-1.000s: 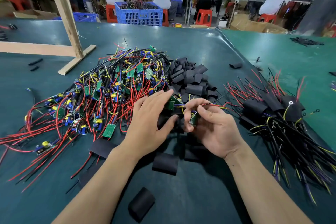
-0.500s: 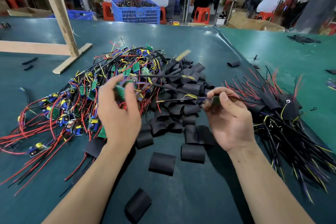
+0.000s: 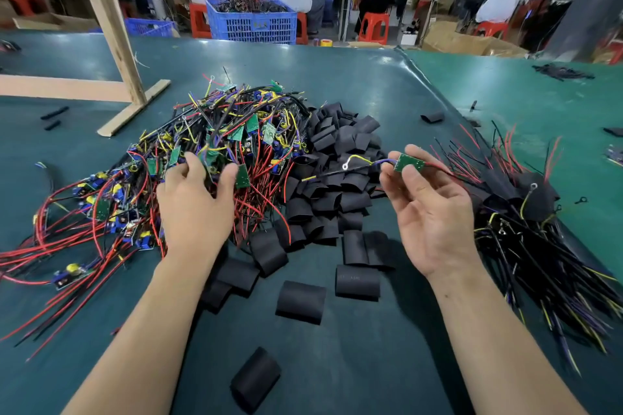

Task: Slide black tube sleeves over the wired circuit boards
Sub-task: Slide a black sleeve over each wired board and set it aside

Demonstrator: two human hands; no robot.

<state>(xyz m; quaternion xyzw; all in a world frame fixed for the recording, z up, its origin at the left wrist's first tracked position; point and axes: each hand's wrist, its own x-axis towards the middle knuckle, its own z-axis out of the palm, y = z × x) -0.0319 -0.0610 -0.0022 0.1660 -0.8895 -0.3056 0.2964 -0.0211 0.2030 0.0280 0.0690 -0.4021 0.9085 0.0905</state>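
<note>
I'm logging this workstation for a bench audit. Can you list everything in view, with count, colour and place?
Unsleeved wired boards: large pile, green boards with red, black, yellow wires, left of centre.
Black tube sleeves: many, black, heaped at centre, loose ones nearer the person.
Sleeved boards: pile, black with wire tails, right.
Held board: one, green, above the sleeves.
Table: one, dark teal.
Wooden frame: one, pale, far left.
Blue crate: one, beyond the table.
Workers: several, background, seated.
Left hand: reaches into the unsleeved pile.
Right hand: pinches the held board.
</note>
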